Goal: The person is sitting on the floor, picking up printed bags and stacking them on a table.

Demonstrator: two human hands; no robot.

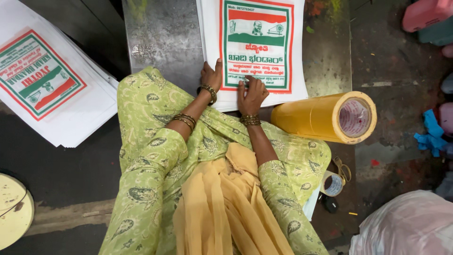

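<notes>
A stack of white printed bags (pixel 255 47) lies on a scratched metal table (pixel 165 38), reaching away from both hands, its near edge right under them; the top bag carries a red, white and green panel with a green border. The left hand (pixel 211 75) rests on the stack's near left corner, thumb lying up along the left edge, fingers curled at the corner, pinching nothing that can be seen; the right hand (pixel 251 93) lies just beside it, fingers spread flat on the lower border of the print, pressing rather than gripping; both wrists wear dark bangles. Well off beyond the left hand, a second pile of the same printed bags (pixel 52 80) sits fanned and turned at an angle; just to the right of the right hand lies a large yellow roll (pixel 325 118) on its side, its open core facing right; nearer the body, below that roll, sits a small roll of tape (pixel 333 184).
</notes>
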